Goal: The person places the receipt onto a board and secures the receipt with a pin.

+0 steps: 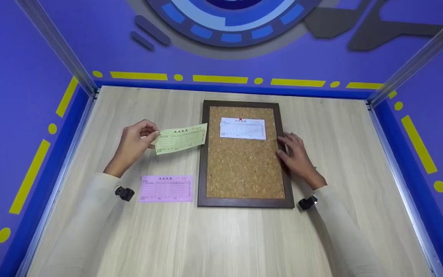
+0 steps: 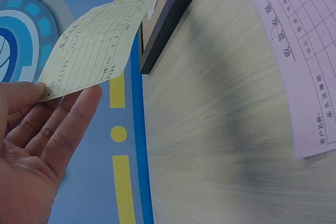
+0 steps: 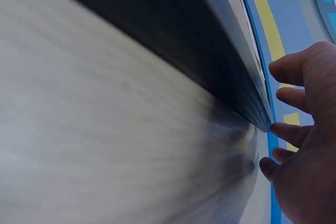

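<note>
In the head view my left hand [image 1: 132,141] pinches the left end of a pale green printed form [image 1: 181,138]. The slip is held up, its far end beside the left edge of a brown-framed corkboard [image 1: 244,165]. Thumb and fingertips on the green form [image 2: 97,40] also show in the left wrist view. My right hand [image 1: 297,156] rests at the board's right edge, fingers loosely bent and holding nothing; the right wrist view shows them by the dark frame [image 3: 210,61]. A white form [image 1: 242,130] lies high on the cork, with a red pushpin [image 1: 240,119] at its top edge.
A pink form [image 1: 165,189] lies flat on the wood-grain table [image 1: 221,242], left of the board. A tiny green object [image 1: 315,167] shows beside my right wrist, mostly hidden. Blue walls [image 1: 229,69] with yellow marks surround the table on three sides.
</note>
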{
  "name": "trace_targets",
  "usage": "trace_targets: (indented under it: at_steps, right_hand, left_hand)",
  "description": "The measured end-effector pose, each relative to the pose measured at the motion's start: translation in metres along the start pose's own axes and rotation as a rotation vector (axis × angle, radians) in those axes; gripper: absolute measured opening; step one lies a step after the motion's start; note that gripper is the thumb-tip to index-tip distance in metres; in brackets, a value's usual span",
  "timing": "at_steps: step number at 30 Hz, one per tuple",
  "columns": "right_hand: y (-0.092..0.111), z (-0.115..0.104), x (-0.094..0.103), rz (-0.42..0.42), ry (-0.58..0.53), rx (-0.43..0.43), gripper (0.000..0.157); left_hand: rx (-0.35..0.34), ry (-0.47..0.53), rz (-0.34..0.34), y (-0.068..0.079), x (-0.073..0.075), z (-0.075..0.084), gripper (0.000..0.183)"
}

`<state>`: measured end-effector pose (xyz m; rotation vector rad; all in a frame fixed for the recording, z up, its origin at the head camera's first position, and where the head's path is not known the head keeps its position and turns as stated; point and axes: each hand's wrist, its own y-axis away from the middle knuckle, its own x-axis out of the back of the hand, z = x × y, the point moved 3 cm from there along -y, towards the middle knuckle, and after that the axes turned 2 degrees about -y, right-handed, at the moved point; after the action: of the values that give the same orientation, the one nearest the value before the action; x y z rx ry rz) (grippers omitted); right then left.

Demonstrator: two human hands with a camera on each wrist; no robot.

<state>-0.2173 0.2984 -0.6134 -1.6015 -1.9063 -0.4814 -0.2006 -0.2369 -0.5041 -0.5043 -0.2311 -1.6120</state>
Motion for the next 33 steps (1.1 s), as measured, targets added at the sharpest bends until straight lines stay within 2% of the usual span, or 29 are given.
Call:
trace_targets:
  at_steps: [13,33]
  right_hand:
    - [0.004,-0.017,-0.004,0.000,-0.021,0.053,0.049]
    - [0.009,-0.039,-0.010,0.002,-0.091,0.122,0.047]
  left_hand:
    - [0.008,-0.009,-0.022,-0.006,-0.011,0.005,0.004]
    - [-0.002,0.048,-0.061,-0.019,-0.033,0.013,0.006]
